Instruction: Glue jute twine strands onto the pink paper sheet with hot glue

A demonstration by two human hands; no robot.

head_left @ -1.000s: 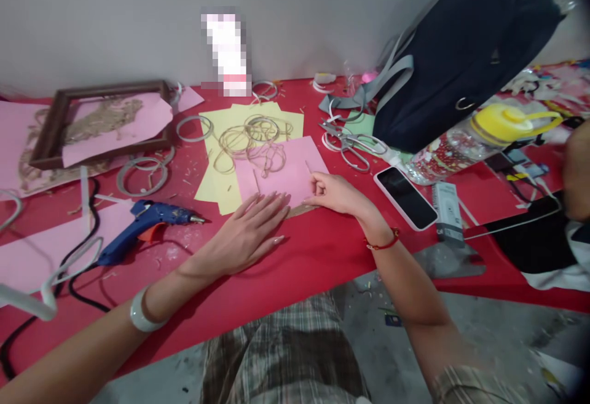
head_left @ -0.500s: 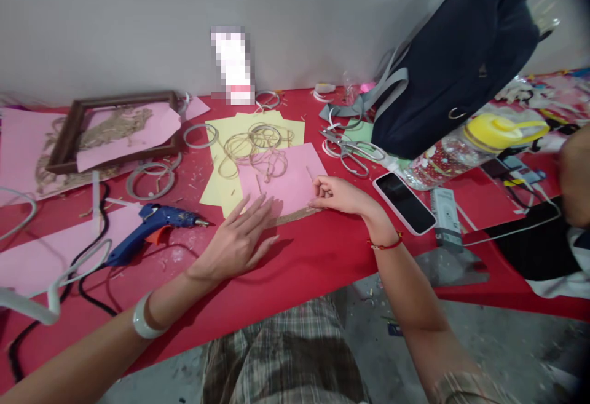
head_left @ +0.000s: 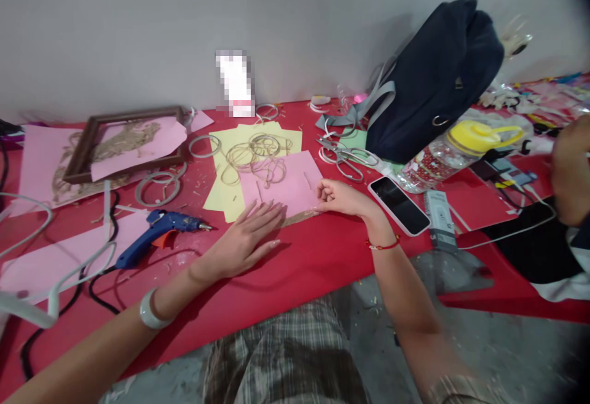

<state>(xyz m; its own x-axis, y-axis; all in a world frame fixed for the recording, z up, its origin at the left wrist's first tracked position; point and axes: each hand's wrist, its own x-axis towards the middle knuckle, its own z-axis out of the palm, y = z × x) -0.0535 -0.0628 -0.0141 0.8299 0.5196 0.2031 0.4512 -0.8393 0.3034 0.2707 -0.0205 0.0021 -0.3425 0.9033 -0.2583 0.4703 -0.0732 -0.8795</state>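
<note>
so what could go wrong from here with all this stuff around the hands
The nozzle of the glue gun points toward the left hand; if it is hot, a sideways move could mean a burn.

The tangled twine lies partly over the pink sheet, so shifting the sheet might drag or tangle it further.

The bottle sits close to the phone; a knock could tip or roll it into it.
</note>
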